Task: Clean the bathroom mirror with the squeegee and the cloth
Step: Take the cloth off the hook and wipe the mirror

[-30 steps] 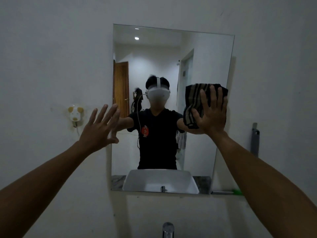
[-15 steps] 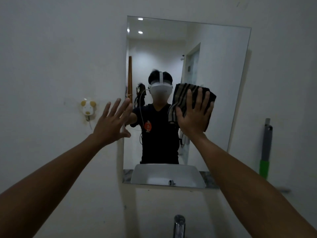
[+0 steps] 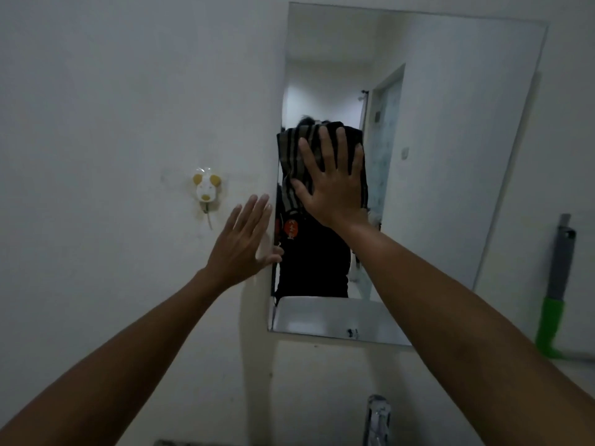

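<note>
Wiping the bathroom mirror with a cloth

The right hand, fingers spread, presses the striped cloth flat on the mirror near its left edge; the left hand, fingers together, rests beside this edge; the squeegee leans on the wall at right.

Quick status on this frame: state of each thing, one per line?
Cloth: pressed flat on the mirror under the right hand.
Right hand: fingers spread, palm on cloth.
Left hand: open, flat at the mirror's left edge.
Mirror: on wall, being wiped.
Squeegee: unused, upright against the wall at right.
Tap: no water visible.
</note>
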